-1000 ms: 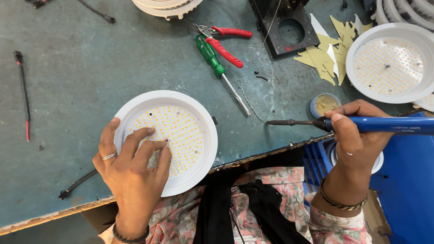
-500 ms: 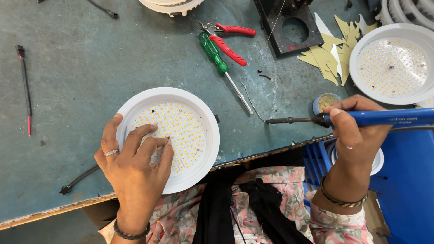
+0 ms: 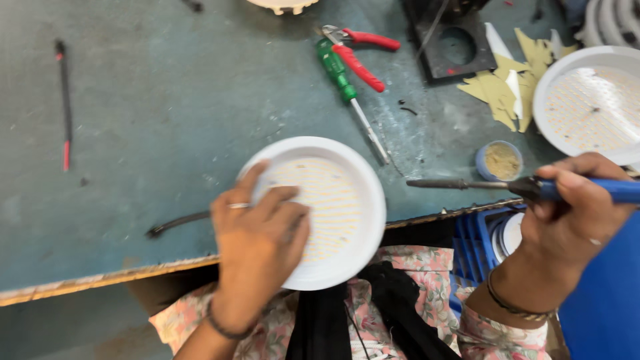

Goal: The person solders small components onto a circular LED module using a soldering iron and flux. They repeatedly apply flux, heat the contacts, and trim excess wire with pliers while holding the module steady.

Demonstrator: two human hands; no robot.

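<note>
Bench [image 3: 153, 107] of worn teal metal fills most of what I see, its near edge running across above my lap. Lamp [image 3: 333, 207], a round white disc panel dotted with small yellow diodes, overhangs that edge in front of me. My left hand [image 3: 257, 240] lies flat on its left part, fingers spread wide, pressing rather than gripping. A second lamp [image 3: 590, 107] of the same kind sits at the far right. My right hand [image 3: 573, 213] is closed around the blue handle of an iron [image 3: 507, 187], held level, its dark tip pointing left and hanging clear of my lamp, just off its right rim. Beyond the tip stands a small round blue tin [image 3: 500, 160] of tan paste. Further back lie yellow paper scraps [image 3: 500, 87], a black block [image 3: 457, 47] with a round hole, red-handled pliers [image 3: 363, 53] crossing a green screwdriver [image 3: 347, 87]. At far left lies a thin black-and-red probe [image 3: 65, 107]. A blue crate [image 3: 473, 243] sits under my right wrist.
</note>
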